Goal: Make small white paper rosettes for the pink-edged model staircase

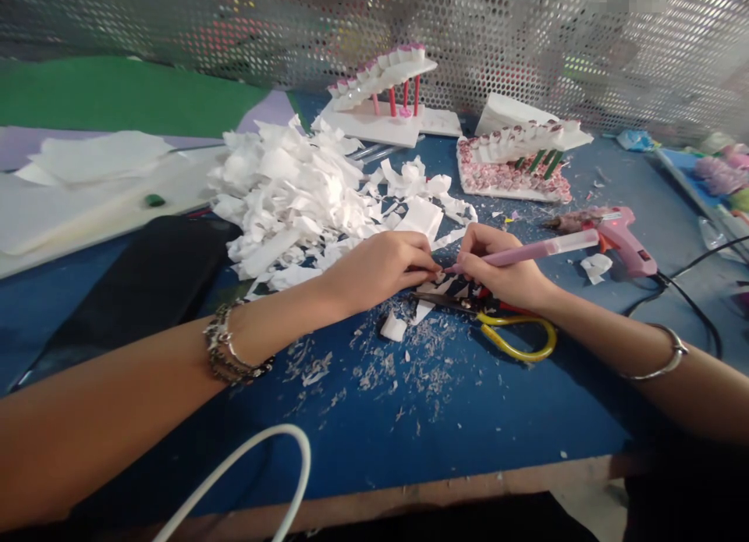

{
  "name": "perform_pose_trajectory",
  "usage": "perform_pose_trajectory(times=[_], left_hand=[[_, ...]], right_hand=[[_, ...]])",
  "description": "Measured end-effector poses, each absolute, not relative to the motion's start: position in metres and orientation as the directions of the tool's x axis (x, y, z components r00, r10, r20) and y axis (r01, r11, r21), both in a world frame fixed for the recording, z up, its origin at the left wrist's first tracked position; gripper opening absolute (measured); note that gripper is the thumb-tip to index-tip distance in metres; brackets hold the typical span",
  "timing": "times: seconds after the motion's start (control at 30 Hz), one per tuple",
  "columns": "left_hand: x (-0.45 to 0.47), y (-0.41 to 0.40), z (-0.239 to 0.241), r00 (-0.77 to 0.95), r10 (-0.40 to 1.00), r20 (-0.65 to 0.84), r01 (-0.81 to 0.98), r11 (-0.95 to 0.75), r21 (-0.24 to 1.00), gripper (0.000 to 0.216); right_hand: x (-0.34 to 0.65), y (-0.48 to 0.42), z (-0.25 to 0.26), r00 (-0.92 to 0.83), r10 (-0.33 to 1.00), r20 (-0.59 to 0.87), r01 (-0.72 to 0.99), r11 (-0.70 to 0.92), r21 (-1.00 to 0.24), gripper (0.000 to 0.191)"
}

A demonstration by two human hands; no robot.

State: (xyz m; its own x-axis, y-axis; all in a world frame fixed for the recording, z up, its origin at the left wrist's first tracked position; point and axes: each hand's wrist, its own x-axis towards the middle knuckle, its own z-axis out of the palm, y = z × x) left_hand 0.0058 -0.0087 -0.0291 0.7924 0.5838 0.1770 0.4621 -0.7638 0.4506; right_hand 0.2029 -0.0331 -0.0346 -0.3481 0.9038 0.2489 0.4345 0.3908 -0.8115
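In my right hand (500, 269) is a pink marker (520, 252), held low like a pen with its tip pointing left toward my left fingers. My left hand (392, 265) is closed at the fingertips around something too small to make out, close to the marker's tip. Just below both hands lie scissors (518, 347) with a yellow handle loop, blades to the left. Small white paper pieces (393, 326) and fine shavings (403, 370) are scattered on the blue table (351, 456) around them.
A heap of torn white paper (292, 199) stands beyond my left forearm, beside a black phone-like slab (140, 281). Two small stair-like models (386, 74) stand at the back. A pink glue gun (629, 242) with a black cord lies right; a white cable (298, 448) loops in front.
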Motion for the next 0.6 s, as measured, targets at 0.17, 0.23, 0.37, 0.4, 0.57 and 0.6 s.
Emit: perform_pose_trajectory(times=[0.17, 0.23, 0.37, 0.4, 0.57, 0.6], left_hand=[[0.0062, -0.0085, -0.0291, 0.791, 0.586, 0.174, 0.464, -0.762, 0.453, 0.017], [0.0062, -0.0088, -0.0293, 0.790, 0.586, 0.181, 0.461, -0.762, 0.454, 0.016], [0.0067, -0.0106, -0.0302, 0.791, 0.585, 0.178, 0.459, -0.761, 0.459, 0.017], [0.0069, -0.0108, -0.0306, 0.791, 0.586, 0.178, 0.461, -0.761, 0.457, 0.018], [0.0070, -0.0083, -0.0323, 0.768, 0.615, 0.180, 0.479, -0.737, 0.477, 0.018], [0.0069, -0.0074, -0.0324, 0.762, 0.622, 0.179, 0.481, -0.729, 0.488, 0.021]], right_hand=[[0.2027, -0.0333, -0.0351, -0.329, 0.913, 0.240, 0.427, 0.370, -0.825, 0.013], [0.2022, -0.0335, -0.0349, -0.336, 0.911, 0.239, 0.424, 0.373, -0.826, 0.014], [0.2014, -0.0337, -0.0342, -0.344, 0.907, 0.241, 0.392, 0.372, -0.841, 0.014], [0.2014, -0.0336, -0.0341, -0.346, 0.906, 0.242, 0.396, 0.375, -0.838, 0.014], [0.2027, -0.0335, -0.0346, -0.358, 0.902, 0.240, 0.405, 0.382, -0.831, 0.014], [0.2031, -0.0337, -0.0349, -0.363, 0.903, 0.231, 0.405, 0.376, -0.833, 0.013]])
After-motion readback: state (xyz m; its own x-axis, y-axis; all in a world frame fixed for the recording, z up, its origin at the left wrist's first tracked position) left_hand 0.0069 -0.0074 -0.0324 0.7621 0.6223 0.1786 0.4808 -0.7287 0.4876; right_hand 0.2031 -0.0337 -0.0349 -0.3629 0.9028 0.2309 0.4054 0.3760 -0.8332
